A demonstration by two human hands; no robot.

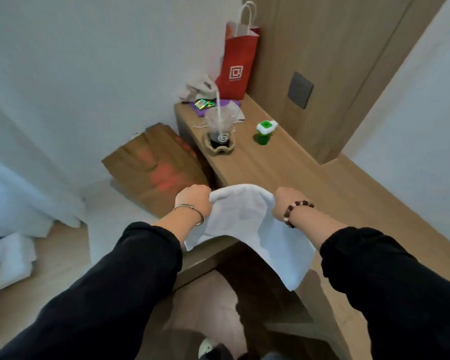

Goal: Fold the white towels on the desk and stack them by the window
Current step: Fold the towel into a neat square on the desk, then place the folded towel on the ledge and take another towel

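Nearest: two forearms in black sleeves reach fwd. L hand (pixel 194 200), w/ a silver bangle (pixel 190 213) at the wrist, has its fingers curled round the far-left corner of the white towel (pixel 244 224). R hand (pixel 283 203), w/ a bead bracelet (pixel 298 211) at the wrist, has its fingers curled round the far-right corner. Fingertips are hidden behind the cloth, so the exact pinch can't be told, but both fists are closed on fabric.

The towel's far edge is lifted btwn the hands. The rest drapes back toward the person over the near end of the desk (pixel 270 170), and one near corner hangs off the desk edge on the R side. It looks single-layer, no crease visible.

Step, as I judge it: start of a fold, w/ the towel held by two corners and not yet doubled. Next move prob needs the hanging corner drawn onto the desk, then the held corners brought over to meet the near edge, w/ edges aligned.

Farther along the desk: plastic cup (pixel 218 126) w/ a straw, a small green-white item (pixel 265 131), and a red paper bag (pixel 238 63) at the far end. A brown paper bag (pixel 151 165) stands on the floor L of the desk.

Far L: white curtain (pixel 16 190) w/ a white cloth pile (pixel 8 253) below it. It's blurred, poss. the stack spot by the window, can't confirm.
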